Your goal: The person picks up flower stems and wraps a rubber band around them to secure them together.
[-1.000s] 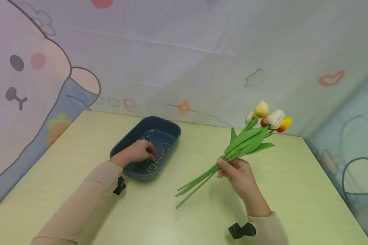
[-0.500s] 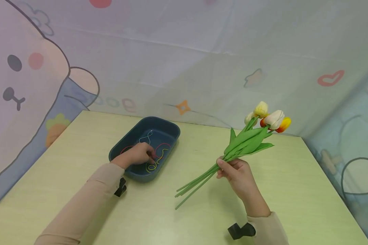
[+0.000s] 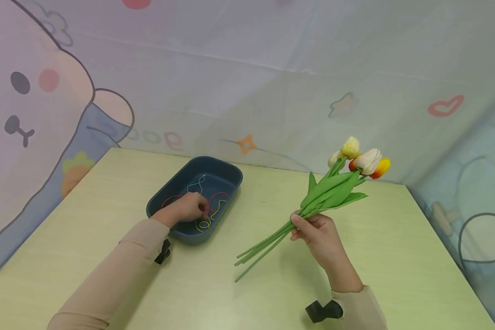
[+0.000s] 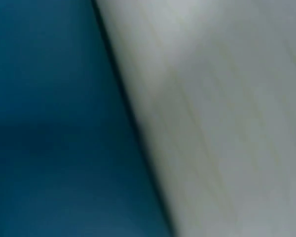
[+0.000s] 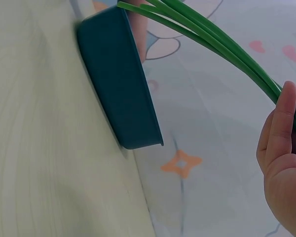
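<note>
My right hand (image 3: 319, 236) grips a bunch of artificial tulips (image 3: 334, 190) by the green stems, between thumb and fingers. The white, pale yellow and red-yellow heads point up to the right; the stem ends slant down left. In the right wrist view the same hand (image 5: 286, 148) holds the stems (image 5: 227, 52). My left hand (image 3: 189, 206) reaches down into a dark blue box (image 3: 224, 172) holding thin rubber bands. Its bent fingertips are right at a yellow band (image 3: 205, 224) and a red band (image 3: 219, 194); I cannot tell whether they pinch one.
A light blue band (image 3: 195, 185) lies farther back in the box. The box stands on a pale wooden table (image 3: 272, 284) left of the tulips. Behind the table hangs a printed cloth (image 3: 272, 91). The left wrist view shows the box wall (image 4: 49, 123) close up beside the table.
My left hand has sunk slightly lower into the box, and part of a red band now shows behind its wrist. The right hand with the tulips has stayed nearly still.
</note>
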A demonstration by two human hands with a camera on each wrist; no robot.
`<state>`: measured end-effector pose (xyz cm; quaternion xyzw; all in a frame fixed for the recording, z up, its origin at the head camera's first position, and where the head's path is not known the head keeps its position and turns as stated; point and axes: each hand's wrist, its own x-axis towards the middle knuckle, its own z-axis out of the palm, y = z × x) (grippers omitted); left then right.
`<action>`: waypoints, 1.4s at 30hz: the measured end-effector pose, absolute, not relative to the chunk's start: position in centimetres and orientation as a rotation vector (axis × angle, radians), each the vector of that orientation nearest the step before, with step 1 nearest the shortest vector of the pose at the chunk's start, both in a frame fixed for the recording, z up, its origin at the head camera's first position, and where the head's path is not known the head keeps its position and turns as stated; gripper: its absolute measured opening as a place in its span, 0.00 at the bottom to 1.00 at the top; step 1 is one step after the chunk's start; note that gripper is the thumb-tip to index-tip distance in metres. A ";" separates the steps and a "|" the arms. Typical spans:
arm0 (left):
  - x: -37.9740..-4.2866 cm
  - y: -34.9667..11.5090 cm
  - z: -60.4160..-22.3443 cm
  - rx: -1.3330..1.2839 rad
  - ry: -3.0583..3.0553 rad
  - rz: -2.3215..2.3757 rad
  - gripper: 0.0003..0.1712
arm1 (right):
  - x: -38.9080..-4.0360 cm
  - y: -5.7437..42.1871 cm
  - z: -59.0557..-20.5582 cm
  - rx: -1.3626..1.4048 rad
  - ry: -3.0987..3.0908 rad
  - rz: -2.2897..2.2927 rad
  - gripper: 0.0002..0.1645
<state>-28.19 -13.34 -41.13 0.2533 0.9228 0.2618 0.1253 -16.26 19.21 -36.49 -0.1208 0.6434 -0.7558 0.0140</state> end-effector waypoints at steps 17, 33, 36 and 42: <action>-27.8 -13.9 -39.2 0.632 2.630 0.835 0.08 | -16.0 18.8 -36.4 -0.380 1.997 -2.377 0.14; -25.7 -14.6 -35.0 0.675 2.662 1.026 0.05 | -16.0 18.9 -35.9 -0.411 1.968 -2.410 0.14; -25.0 -14.3 -34.3 0.712 2.681 1.078 0.04 | -16.0 19.0 -35.8 -0.429 1.950 -2.441 0.14; -23.6 -13.5 -33.0 0.754 2.661 1.198 0.04 | -15.7 19.1 -35.4 -0.456 1.928 -2.484 0.15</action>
